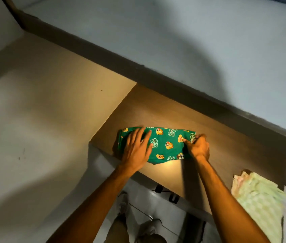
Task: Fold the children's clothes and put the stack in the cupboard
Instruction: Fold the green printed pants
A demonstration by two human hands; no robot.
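Green garment (166, 144) under left fingers (139, 137), right fingers (187, 142) pinching edge

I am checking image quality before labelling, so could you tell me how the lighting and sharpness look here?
Head view: warm light pools on the wooden table around the green printed garment; the surroundings are dim; the right hand and pale cloth are blurred; straight edges lean from wide-angle distortion.

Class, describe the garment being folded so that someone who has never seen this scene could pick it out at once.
Start at the brown wooden tabletop that runs along the pale wall. Near its front edge lies the green garment, with the left hand flat on one end and the right hand pinching the other. Its deep green cloth with cartoon prints sets it apart from the pale yellow-green cloth at the table's right end.
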